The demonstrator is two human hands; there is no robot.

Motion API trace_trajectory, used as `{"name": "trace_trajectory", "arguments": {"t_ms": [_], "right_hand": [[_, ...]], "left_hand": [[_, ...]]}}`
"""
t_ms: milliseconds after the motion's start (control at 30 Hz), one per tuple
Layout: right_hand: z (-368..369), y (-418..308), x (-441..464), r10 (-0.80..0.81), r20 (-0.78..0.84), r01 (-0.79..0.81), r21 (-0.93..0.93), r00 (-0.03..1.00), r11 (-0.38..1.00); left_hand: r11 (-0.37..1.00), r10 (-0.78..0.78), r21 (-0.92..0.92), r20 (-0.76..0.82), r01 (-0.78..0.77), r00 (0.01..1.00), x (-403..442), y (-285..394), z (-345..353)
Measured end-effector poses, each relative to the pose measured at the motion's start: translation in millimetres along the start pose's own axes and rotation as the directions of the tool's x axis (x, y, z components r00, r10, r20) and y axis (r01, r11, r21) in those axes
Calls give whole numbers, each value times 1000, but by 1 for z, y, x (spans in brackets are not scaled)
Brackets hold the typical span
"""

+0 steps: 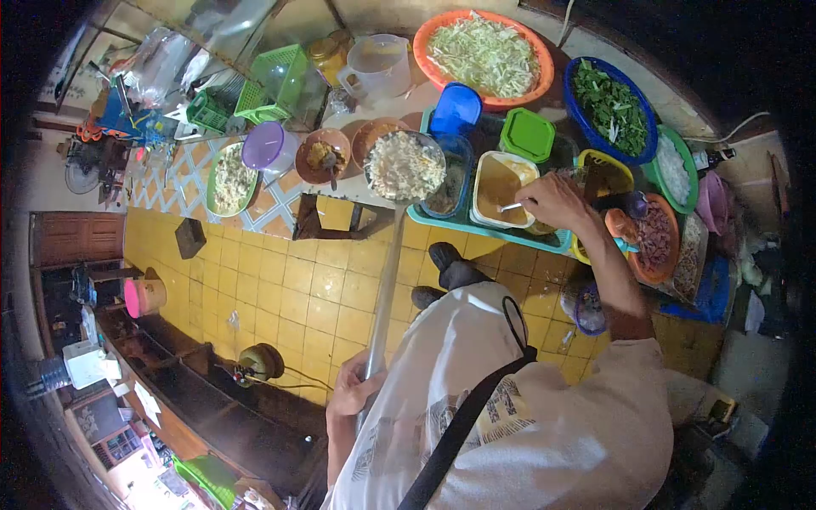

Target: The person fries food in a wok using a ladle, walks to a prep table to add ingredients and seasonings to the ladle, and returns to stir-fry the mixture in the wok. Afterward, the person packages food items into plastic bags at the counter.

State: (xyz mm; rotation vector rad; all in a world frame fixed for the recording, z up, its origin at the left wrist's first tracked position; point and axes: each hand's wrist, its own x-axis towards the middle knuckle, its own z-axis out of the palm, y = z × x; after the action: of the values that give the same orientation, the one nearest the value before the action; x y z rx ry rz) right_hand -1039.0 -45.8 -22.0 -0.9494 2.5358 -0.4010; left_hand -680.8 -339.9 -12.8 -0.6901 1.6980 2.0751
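Observation:
My left hand (355, 387) is closed round the long metal handle of a ladle (393, 263). The ladle's round bowl is full of pale, chopped-looking food (405, 164) and hangs at the counter's edge, beside a brown bowl (371, 136). With my right hand (552, 201) I pinch a spoon (512, 206), whose tip reaches into a square white tub (483, 189) of brown sauce or paste. The tub stands in a turquoise tray (544, 242), between a blue-rimmed container (449, 183) and a yellow one (605, 159).
Behind the tray are an orange basin (422, 51) of shredded cabbage and a blue basin (650, 127) of chopped greens. An orange bowl (671, 255) of reddish pieces sits at right. A green plate (212, 200) and a purple-lidded tub (263, 144) stand at left.

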Motion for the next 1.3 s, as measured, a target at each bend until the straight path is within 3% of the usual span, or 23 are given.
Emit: {"name": "trace_trajectory", "arguments": {"t_ms": [200,500,600,700,767,867,967,1300], "right_hand": [[1,18,-9,-49,-89,55,55,995,997],[-43,4,-23,31,-83,-19,145,996,989],[-51,-10,-20,72,-87,-70,25,994,997],[-11,-10,15,144,52,-111,-406,988,907],[39,-7,46,83,-45,-94,-521,996,848],[99,22,78,-61,-27,40,-499,998,866],[59,-3,67,-18,107,64,-447,994,892],[-6,14,6,-40,41,37,63,998,997]], "left_hand": [[1000,-12,19,53,11,999,11,16,1],[995,-40,94,90,31,995,11,29,0],[997,-28,77,88,21,996,9,31,5],[996,-34,84,92,27,995,12,29,6],[990,-100,105,86,91,991,12,34,8],[995,-30,97,60,24,998,11,32,11],[994,21,101,48,-26,999,8,21,7],[999,-35,25,56,33,998,10,26,10]]}}
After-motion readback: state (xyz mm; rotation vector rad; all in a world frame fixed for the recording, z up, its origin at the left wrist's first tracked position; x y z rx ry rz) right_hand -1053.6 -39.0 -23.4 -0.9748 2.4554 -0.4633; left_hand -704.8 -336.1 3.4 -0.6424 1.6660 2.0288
